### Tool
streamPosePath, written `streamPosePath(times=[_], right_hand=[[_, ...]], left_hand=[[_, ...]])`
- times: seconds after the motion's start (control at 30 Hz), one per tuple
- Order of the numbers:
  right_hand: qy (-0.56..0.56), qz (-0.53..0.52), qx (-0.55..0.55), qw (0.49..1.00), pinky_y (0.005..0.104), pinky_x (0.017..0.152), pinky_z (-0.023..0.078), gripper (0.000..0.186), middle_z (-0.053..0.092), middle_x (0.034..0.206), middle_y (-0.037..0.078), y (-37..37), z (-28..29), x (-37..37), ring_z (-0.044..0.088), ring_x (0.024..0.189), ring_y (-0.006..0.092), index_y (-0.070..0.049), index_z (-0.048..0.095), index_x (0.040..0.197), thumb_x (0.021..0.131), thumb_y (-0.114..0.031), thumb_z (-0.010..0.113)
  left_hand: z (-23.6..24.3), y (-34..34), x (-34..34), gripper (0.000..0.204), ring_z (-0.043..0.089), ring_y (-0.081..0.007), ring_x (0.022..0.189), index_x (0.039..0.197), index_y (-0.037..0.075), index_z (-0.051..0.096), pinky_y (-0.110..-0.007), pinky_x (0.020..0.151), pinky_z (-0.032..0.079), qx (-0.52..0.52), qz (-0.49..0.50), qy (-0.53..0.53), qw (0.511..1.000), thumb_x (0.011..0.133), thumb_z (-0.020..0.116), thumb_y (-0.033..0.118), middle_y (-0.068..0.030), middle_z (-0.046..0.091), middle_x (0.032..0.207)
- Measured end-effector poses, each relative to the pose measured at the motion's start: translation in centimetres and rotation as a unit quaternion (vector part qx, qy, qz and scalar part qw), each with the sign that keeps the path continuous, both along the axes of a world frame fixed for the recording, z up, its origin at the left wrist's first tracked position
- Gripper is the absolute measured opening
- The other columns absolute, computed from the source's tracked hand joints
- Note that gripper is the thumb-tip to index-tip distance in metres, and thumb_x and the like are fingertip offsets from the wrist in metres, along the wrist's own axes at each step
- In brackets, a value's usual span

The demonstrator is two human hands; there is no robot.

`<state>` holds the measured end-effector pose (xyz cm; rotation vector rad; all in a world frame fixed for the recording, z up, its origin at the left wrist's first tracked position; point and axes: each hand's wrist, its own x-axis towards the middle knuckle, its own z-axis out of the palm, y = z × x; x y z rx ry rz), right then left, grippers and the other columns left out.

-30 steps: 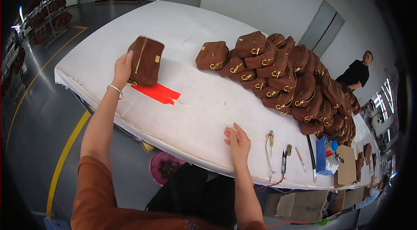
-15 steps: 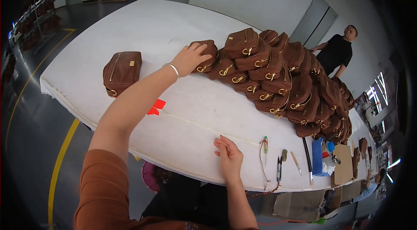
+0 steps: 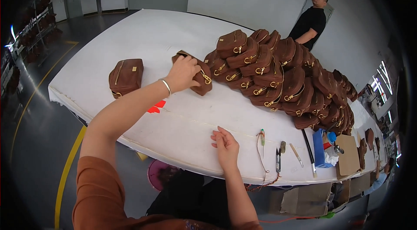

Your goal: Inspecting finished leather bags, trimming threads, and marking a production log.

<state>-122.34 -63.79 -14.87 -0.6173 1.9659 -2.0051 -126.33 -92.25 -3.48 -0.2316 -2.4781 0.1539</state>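
Note:
My left hand (image 3: 183,72) grips a small brown leather zip bag (image 3: 203,88) from above, its fingers over the top. The bag is tilted, and its gold zip pull and ring face right. Another brown bag (image 3: 130,76) stands apart to the left, with a small gold plate on its side. My right hand (image 3: 226,146) hovers at the table's near edge, fingers loosely curled and thumb apart, with nothing in it. Right of the held bag rises a big pile of similar brown bags (image 3: 292,86) with gold rings.
On the white table (image 3: 130,30) lie red pieces (image 3: 157,106), a green-handled awl (image 3: 262,136), a black snips-like tool (image 3: 278,159) and brushes (image 3: 309,152). A blue box (image 3: 320,149) stands at the right. A person in black (image 3: 309,21) stands beyond the pile.
My left hand has drawn the bag from the pile's left end toward me and left, tilting it. The right hand stays nearly in place. The person in black has turned, and the view has shifted.

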Motion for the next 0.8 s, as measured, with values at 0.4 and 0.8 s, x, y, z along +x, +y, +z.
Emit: streamPosePath(times=[0.4,0.8], right_hand=[[0.196,-0.008,-0.042,0.98,0.0485,0.109,0.034,0.093,0.018,0.155,0.022,-0.3,6.2,8.9,0.027,0.142,0.0344,0.0,0.006,0.152,0.085,-0.011,0.07],[0.327,-0.119,0.05,0.936,0.0406,0.096,0.047,0.077,0.053,0.132,0.026,2.3,9.5,8.7,0.056,0.12,0.0379,0.0,0.033,0.146,0.072,0.017,0.041]], left_hand=[[1.9,17.7,16.3,0.053,0.059,-0.0123,0.097,0.139,-0.01,0.038,-0.028,0.083,0.05,0.695,-0.245,-0.105,0.668,0.099,0.056,0.02,-0.0128,0.058,0.12],[3.6,18.7,19.5,0.051,0.057,-0.0216,0.118,0.137,-0.002,0.046,-0.032,0.093,0.051,0.683,-0.229,-0.113,0.684,0.09,0.064,0.004,-0.0166,0.059,0.126]])
